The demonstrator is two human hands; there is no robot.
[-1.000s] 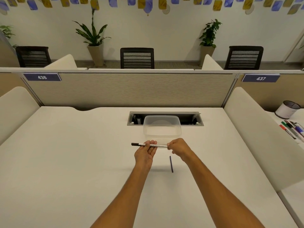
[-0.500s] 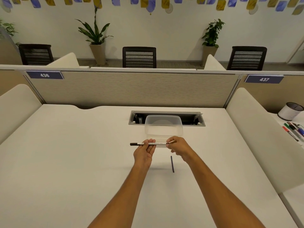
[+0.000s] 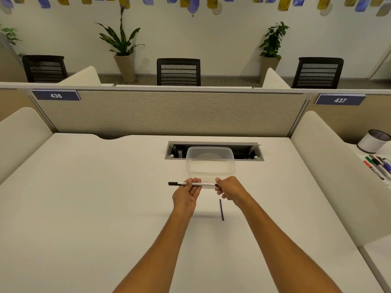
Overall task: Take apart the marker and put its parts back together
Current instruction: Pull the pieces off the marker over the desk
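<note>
The left hand clamps its fingers on the marker, level, so the right hand can pinch its 3 o'clock end. A dark thin part lies on the table at 6 o'clock, within reach.

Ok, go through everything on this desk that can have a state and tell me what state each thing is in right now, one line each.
Marker: held level above the desk, gripped at both ends.
Left hand: fingers closed on the marker's middle.
Right hand: pinching the marker's right end.
Thin dark rod: lying loose on the desk, apart from both hands.
Clear container: upright, no lid, nothing visible inside.
Cable hatch: flap open.
</note>
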